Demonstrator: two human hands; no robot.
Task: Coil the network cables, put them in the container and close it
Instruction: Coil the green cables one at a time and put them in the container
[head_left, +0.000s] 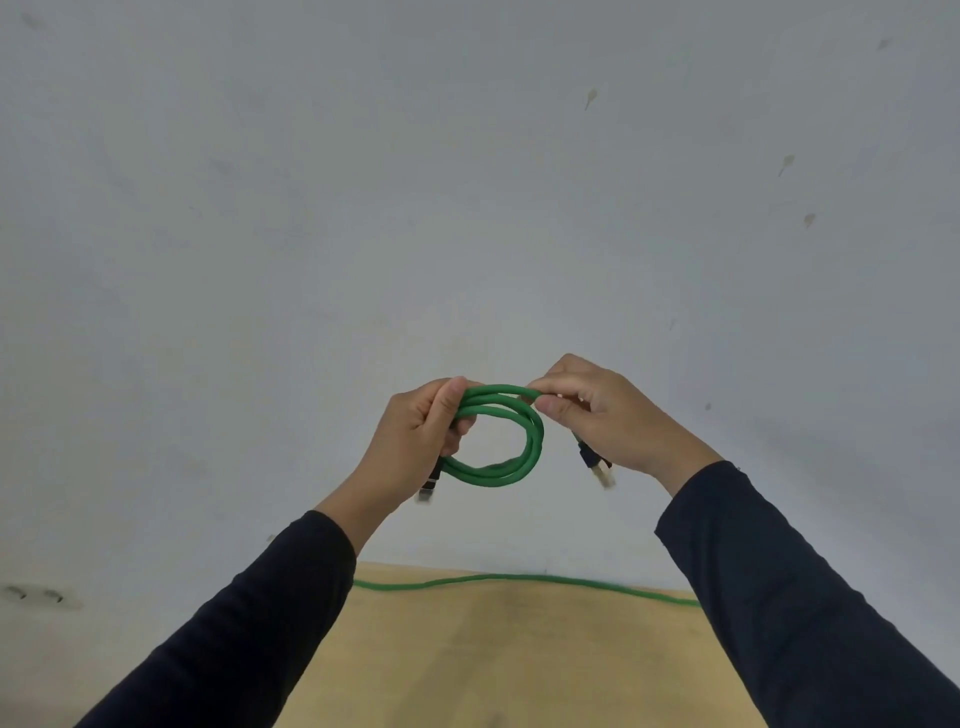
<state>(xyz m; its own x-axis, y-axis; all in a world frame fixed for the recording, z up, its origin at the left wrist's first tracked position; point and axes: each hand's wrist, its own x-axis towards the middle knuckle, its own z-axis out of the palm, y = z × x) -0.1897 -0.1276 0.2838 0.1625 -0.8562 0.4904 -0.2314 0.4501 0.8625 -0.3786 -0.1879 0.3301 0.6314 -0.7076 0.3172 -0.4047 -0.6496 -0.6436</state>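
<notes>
A green network cable (519, 457) is wound into a small coil of about three loops, held up in front of the wall. My left hand (415, 441) grips the coil's left side, and one dark plug (428, 486) hangs below that hand. My right hand (602, 415) pinches the coil's upper right, with the other plug (597, 465) dangling under it. A second green cable (519, 579) lies stretched along the far edge of the wooden table (493, 660). No container is in view.
A pale grey wall (467, 182) fills most of the view behind the hands. A wall socket (39, 595) sits low at the left. My dark sleeves cover both sides of the table.
</notes>
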